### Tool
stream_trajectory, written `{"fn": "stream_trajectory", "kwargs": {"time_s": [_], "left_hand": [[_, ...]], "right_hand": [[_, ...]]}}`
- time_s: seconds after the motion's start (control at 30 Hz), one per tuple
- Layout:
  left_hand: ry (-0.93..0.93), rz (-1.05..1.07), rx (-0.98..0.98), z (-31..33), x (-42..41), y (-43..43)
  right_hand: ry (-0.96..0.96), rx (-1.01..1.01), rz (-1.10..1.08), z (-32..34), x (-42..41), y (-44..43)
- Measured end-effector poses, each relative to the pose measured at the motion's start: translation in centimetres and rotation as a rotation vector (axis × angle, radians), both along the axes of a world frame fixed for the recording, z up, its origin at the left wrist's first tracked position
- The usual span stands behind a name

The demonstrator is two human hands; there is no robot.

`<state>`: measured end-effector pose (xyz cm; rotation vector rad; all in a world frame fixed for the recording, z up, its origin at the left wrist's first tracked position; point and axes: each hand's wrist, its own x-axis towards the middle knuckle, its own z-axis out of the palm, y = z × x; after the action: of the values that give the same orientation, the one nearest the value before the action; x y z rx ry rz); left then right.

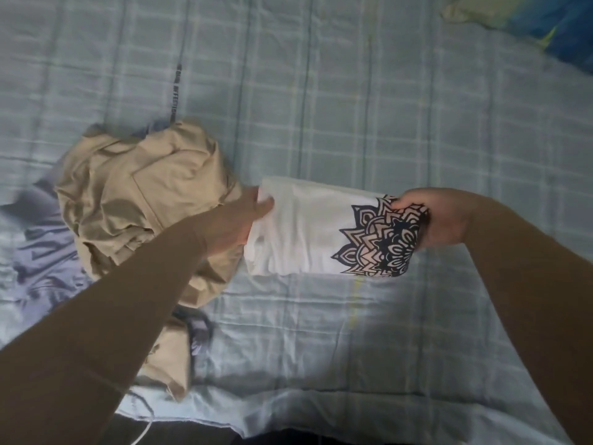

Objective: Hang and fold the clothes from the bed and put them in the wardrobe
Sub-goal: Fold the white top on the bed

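A folded white T-shirt [308,229] with a dark mandala print on its right half lies across the middle of the bed [353,91]. My left hand [239,220] grips its left end, thumb on top. My right hand [430,216] pinches the printed right end. Just left of the shirt sits a crumpled beige garment [138,200], touching my left hand. A lavender garment [41,252] lies rumpled beneath and left of the beige one.
The bed has a pale blue checked cover. A pillow [545,24] in blue and pale green lies at the top right corner. A white cord [141,435] hangs at the bed's near edge, bottom left.
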<state>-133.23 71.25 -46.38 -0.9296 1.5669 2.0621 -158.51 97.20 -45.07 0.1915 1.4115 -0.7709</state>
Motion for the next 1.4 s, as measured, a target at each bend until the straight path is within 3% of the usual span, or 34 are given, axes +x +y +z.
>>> {"fn": "stream_trajectory", "kwargs": {"time_s": [0.07,0.13,0.2,0.23,0.27,0.33,0.37,0.43,0.6,0.87,0.97,1.2,1.4], "left_hand": [[0.079,0.064,-0.015,-0.4,0.2,1.1],[0.062,0.179,-0.157,-0.9,0.6,2.5],[0.020,0.306,-0.267,-1.3,0.7,3.8],[0.000,0.339,-0.346,-1.7,0.7,4.1],[-0.018,0.360,-0.452,-2.0,0.6,4.6],[-0.074,0.404,-0.630,-2.5,0.4,5.6],[-0.085,0.427,-0.682,-2.8,0.3,6.1],[-0.073,0.436,-0.740,-3.7,0.5,6.7],[-0.108,0.370,-0.794,-5.2,1.5,6.5],[-0.270,0.296,-0.971,-3.6,0.7,7.1],[-0.388,0.266,-0.895,-2.9,0.9,8.1],[-0.475,0.227,-0.892,-3.1,0.8,8.9],[-0.355,0.293,-0.770,-3.8,0.6,8.0]], "right_hand": [[-0.045,-0.052,-0.150,-0.2,0.6,0.6],[-0.100,-0.129,-0.287,-0.1,1.5,1.3],[-0.300,-0.263,-0.457,0.7,3.1,1.9],[-0.272,-0.333,-0.429,0.8,4.0,2.0],[-0.032,-0.347,-0.298,0.6,5.3,2.1],[0.578,-0.117,-0.124,-0.1,8.3,1.9],[0.773,-0.044,-0.096,-0.4,9.8,1.9],[0.995,0.020,-0.114,-1.4,12.1,1.8],[1.233,0.228,-0.060,-5.2,13.3,0.6],[1.273,0.279,-0.088,-5.8,12.8,-0.1],[1.320,0.281,-0.005,-5.2,12.6,0.0],[1.139,0.277,0.038,-5.2,11.2,-0.5],[1.053,0.224,-0.009,-5.9,10.3,0.1]]}}
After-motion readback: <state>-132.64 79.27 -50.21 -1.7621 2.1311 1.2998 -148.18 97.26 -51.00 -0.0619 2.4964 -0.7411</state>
